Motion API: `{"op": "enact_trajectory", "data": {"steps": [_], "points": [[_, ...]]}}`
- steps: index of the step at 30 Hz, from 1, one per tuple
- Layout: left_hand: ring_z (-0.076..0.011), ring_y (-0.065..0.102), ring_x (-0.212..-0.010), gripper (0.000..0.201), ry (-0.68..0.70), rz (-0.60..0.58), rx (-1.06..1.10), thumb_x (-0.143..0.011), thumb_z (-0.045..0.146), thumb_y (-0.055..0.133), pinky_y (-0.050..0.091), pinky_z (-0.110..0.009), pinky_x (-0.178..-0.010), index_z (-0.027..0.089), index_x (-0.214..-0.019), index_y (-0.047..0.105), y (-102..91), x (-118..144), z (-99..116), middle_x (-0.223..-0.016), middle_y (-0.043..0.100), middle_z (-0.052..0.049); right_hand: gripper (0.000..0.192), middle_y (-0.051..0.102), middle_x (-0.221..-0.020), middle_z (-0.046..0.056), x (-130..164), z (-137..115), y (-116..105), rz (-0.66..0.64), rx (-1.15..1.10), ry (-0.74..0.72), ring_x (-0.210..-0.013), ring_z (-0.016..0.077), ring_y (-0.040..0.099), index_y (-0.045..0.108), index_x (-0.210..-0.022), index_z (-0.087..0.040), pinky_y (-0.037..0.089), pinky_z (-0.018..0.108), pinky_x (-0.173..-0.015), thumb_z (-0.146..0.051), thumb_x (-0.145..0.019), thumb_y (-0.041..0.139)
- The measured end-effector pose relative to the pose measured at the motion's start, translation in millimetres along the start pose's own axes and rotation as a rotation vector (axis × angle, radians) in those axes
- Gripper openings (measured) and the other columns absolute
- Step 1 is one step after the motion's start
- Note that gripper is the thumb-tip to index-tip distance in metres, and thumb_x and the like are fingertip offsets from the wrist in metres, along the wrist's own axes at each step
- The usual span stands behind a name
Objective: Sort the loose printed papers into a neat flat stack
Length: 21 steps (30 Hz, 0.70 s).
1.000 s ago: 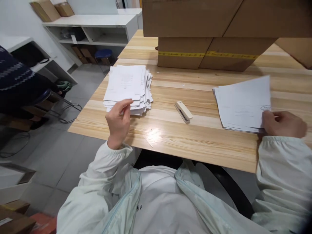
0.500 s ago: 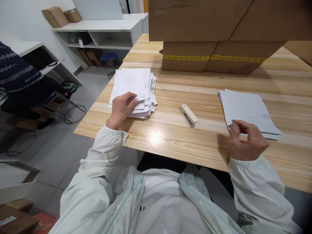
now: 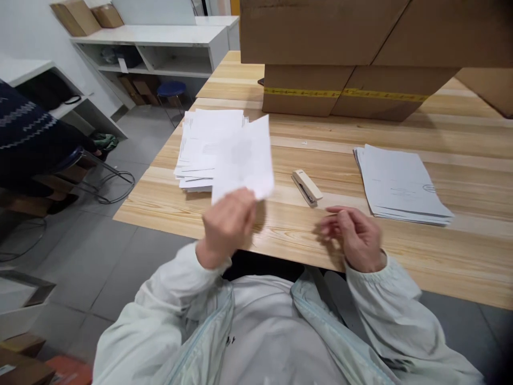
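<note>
- Jacket (image 3: 152,321) in a pale tint, worn loose over a white shirt (image 3: 260,326), fills the nearest part of the view, its cuffs gathered at both wrists.
- The left hand (image 3: 228,227), blurred, is above the near edge of the counter (image 3: 441,267); its grip is closed firmly about the lower edge of a white paper (image 3: 244,158), though one sheet or several I cannot tell.
- The right hand (image 3: 355,235) is at the same near edge, its grip loose, fingers half curled and a little apart, holding nothing that shows.
- The held paper tilts up and away from the left hand, covering part of the left stack (image 3: 198,144) from view; whether they touch I cannot tell.
- The cream stapler (image 3: 306,187) lies aslant on the counter between the two stacks, near the right hand's fingertips but apart from them.
- The right stack (image 3: 404,184), thinner and neater, lies beyond the right hand, a round stamp near its right edge.
- Behind these stand cardboard boxes (image 3: 300,101) banded with yellow tape, larger cartons (image 3: 320,32) above them.
- Farther left are a seated person (image 3: 24,123) in a patterned sweater, a blue stool (image 3: 171,89) and a white shelf unit (image 3: 152,33).
</note>
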<state>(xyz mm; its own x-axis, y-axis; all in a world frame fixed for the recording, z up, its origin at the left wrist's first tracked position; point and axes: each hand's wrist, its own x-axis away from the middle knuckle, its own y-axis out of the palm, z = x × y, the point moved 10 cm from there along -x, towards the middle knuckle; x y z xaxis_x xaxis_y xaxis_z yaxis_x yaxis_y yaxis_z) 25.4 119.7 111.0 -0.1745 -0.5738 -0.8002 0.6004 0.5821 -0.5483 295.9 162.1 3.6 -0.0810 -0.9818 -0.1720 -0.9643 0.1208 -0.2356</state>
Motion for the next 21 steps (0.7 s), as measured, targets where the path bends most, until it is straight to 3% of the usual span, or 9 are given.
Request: {"op": "enact_trajectory", "data": {"steps": [2, 3, 5, 8, 11, 15, 18, 21], "points": [[-0.0221, 0.075, -0.103, 0.019, 0.060, -0.145, 0.177, -0.088, 0.011, 0.061, 0.058, -0.032, -0.092, 0.021, -0.102, 0.068, 16.9, 21.5, 44.2, -0.102, 0.079, -0.008, 0.061, 0.077, -0.106, 0.012, 11.7, 8.0, 51.2, -0.296, -0.280, 0.202, -0.079, 0.0210, 0.074, 0.056, -0.135, -0.021, 0.060, 0.033, -0.056, -0.066, -0.096, 0.042], [-0.0220, 0.075, -0.103, 0.018, 0.047, -0.205, 0.252, -0.088, 0.010, 0.060, 0.058, -0.033, -0.093, 0.021, -0.100, 0.068, 24.9, 31.3, 57.1, -0.103, 0.079, -0.008, 0.066, 0.074, -0.120, 0.012, 17.1, 5.4, 68.9, -0.374, -0.369, 0.237, -0.093, 0.0229, 0.075, 0.049, -0.144, -0.023, 0.063, 0.036, -0.063, -0.068, -0.096, 0.041], [-0.0222, 0.074, -0.102, 0.013, -0.047, -0.289, 0.396, -0.089, 0.012, 0.058, 0.060, -0.034, -0.091, 0.021, -0.095, 0.067, 38.8, 46.1, 65.2, -0.101, 0.079, -0.008, 0.068, 0.063, -0.141, 0.010, 21.0, -4.1, 86.2, -0.399, -0.426, 0.201, -0.119, 0.0243, 0.067, 0.041, -0.152, -0.027, 0.063, 0.039, -0.087, -0.065, -0.095, 0.047], [-0.0229, 0.072, -0.104, 0.007, -0.398, -0.405, 0.583, -0.093, 0.028, 0.059, 0.059, -0.037, -0.089, 0.022, -0.096, 0.063, 61.7, 61.0, 39.0, -0.108, 0.077, -0.010, 0.067, 0.047, -0.157, 0.005, 26.9, -14.1, 95.5, -0.401, -0.379, 0.135, -0.144, 0.0247, 0.047, 0.037, -0.156, -0.029, 0.047, 0.043, -0.116, -0.059, -0.097, 0.049], [-0.0219, 0.070, -0.105, 0.028, -0.710, -0.417, 0.753, -0.093, 0.048, 0.061, 0.057, -0.036, -0.091, 0.021, -0.102, 0.059, 75.2, 67.6, 12.5, -0.115, 0.073, -0.011, 0.067, 0.041, -0.161, 0.001, 40.4, -20.3, 102.8, -0.510, -0.353, 0.123, -0.153, 0.0250, 0.034, 0.036, -0.158, -0.031, 0.032, 0.047, -0.126, -0.063, -0.100, 0.036], [-0.0233, 0.072, -0.088, 0.051, -0.831, -0.395, 0.645, -0.076, 0.061, 0.076, 0.058, -0.036, -0.081, 0.022, -0.102, 0.058, 81.7, 64.2, -0.8, -0.096, 0.074, -0.007, 0.072, 0.030, -0.167, 0.000, 55.1, -27.3, 104.4, -0.602, -0.313, 0.094, -0.155, 0.0239, 0.027, 0.030, -0.161, -0.028, 0.021, 0.046, -0.130, -0.065, -0.099, 0.035], [-0.0233, 0.073, -0.082, 0.051, -0.873, -0.399, 0.561, -0.073, 0.059, 0.079, 0.056, -0.035, -0.075, 0.022, -0.101, 0.059, 86.1, 65.5, -4.1, -0.088, 0.075, -0.004, 0.076, 0.026, -0.168, 0.001, 58.2, -29.5, 103.5, -0.609, -0.255, 0.061, -0.156, 0.0234, 0.025, 0.026, -0.162, -0.027, 0.017, 0.045, -0.130, -0.068, -0.098, 0.035], [-0.0214, 0.074, -0.081, 0.048, -0.877, -0.371, 0.610, -0.074, 0.058, 0.080, 0.056, -0.032, -0.074, 0.023, -0.099, 0.058, 88.6, 66.5, -5.2, -0.088, 0.075, -0.003, 0.075, 0.025, -0.168, -0.001, 58.1, -29.4, 103.7, -0.611, -0.247, 0.043, -0.155, 0.0229, 0.027, 0.024, -0.162, -0.029, 0.018, 0.044, -0.130, -0.067, -0.099, 0.035]]}}
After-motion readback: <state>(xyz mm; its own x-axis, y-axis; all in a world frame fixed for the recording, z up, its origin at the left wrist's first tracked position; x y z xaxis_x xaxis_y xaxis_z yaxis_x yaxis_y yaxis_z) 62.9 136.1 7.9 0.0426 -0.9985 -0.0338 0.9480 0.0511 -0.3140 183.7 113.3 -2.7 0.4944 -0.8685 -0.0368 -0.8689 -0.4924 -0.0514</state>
